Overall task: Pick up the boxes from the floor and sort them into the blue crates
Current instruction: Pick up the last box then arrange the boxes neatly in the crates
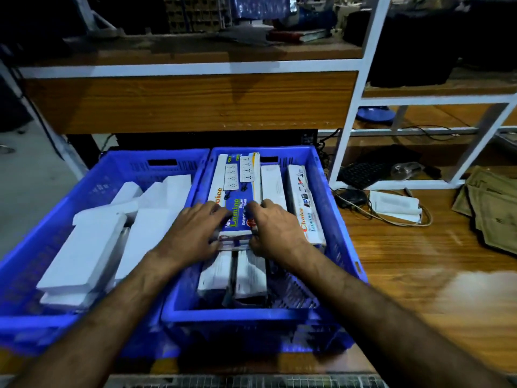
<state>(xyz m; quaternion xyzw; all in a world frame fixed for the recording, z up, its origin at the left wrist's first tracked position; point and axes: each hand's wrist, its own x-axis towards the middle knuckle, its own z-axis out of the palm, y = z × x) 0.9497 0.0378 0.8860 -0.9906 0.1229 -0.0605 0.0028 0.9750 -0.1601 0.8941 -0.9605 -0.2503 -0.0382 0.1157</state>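
Two blue crates stand side by side on the wooden floor. The left crate (84,175) holds several plain white boxes (84,247). The right crate (333,219) holds printed extension-socket boxes. A blue-and-white printed box (236,191) lies on top of the others in the right crate. My left hand (193,233) grips its near left side. My right hand (275,229) grips its near right side, thumb under the box's near end. Another printed box (303,203) stands on edge at the crate's right wall. More boxes (249,275) lie below.
A white-framed shelf rack (355,107) with wooden boards rises right behind the crates. On the floor to the right lie a dark mouse (351,197), a white box with a cable (394,205), a keyboard (363,173) and flattened cardboard (495,214).
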